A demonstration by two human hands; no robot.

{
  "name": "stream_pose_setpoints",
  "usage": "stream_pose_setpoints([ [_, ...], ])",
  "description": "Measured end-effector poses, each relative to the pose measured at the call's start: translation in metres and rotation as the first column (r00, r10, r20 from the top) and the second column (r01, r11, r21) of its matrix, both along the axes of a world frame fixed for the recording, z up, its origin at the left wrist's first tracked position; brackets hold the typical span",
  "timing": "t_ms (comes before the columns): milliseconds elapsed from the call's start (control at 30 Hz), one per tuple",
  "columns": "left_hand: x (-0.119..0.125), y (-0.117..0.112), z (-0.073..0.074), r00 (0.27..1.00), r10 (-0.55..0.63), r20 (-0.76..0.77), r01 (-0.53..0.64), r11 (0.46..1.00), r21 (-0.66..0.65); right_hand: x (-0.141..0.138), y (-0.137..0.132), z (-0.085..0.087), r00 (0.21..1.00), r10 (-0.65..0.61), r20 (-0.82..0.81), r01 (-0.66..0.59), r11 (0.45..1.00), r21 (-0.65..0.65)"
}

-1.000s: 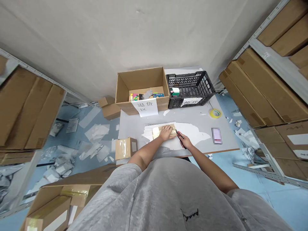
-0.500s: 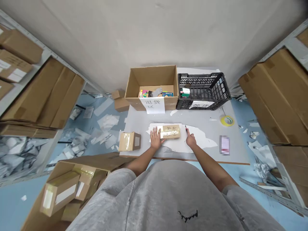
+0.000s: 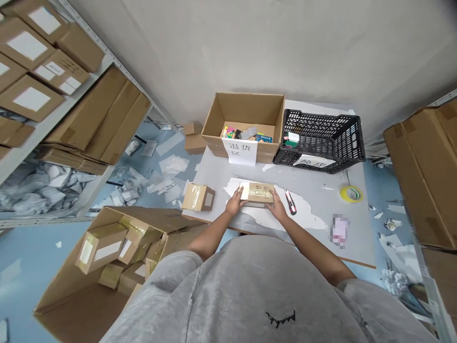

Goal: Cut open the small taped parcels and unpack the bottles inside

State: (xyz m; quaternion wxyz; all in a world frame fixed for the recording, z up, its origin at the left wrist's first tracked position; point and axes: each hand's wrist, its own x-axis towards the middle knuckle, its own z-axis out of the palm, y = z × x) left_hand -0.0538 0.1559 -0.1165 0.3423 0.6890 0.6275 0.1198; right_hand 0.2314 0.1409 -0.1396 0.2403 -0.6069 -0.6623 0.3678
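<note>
Left hand (image 3: 234, 205) and right hand (image 3: 277, 207) — fingers curled closed on either end — grip a taped cardboard parcel (image 3: 257, 192) lying on white paper (image 3: 303, 208), a utility knife (image 3: 290, 202) just beside

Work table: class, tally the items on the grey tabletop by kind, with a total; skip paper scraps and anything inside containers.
Cardboard boxes: 3 (open brown box, small taped box, taped parcel)
Black plastic crate: 1
Yellow tape roll: 1
Red utility knife: 1
Blurred pink item: 1
Total: 7
</note>
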Motion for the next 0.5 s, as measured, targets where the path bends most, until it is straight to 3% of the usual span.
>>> stream_pose_setpoints([
  [133, 0.001, 0.015, 0.016, 0.998, 0.054, -0.037, -0.054, 0.998, -0.009, 0.004, 0.004, 0.003, 0.996, -0.083, 0.042, 0.084, 0.996, -0.015],
  [233, 0.004, 0.030, 0.019, 0.995, 0.033, -0.092, -0.041, 0.995, -0.087, 0.011, 0.007, -0.004, 0.994, -0.102, 0.047, 0.104, 0.993, -0.049],
  [400, 0.017, 0.048, 0.003, 0.985, 0.089, -0.150, -0.127, 0.955, -0.267, 0.013, 0.026, -0.019, 0.985, -0.132, 0.110, 0.146, 0.980, -0.138],
  [500, 0.019, 0.043, -0.009, 0.980, 0.173, -0.102, -0.196, 0.933, -0.302, 0.013, 0.036, -0.022, 0.983, -0.114, 0.145, 0.143, 0.967, -0.210],
])
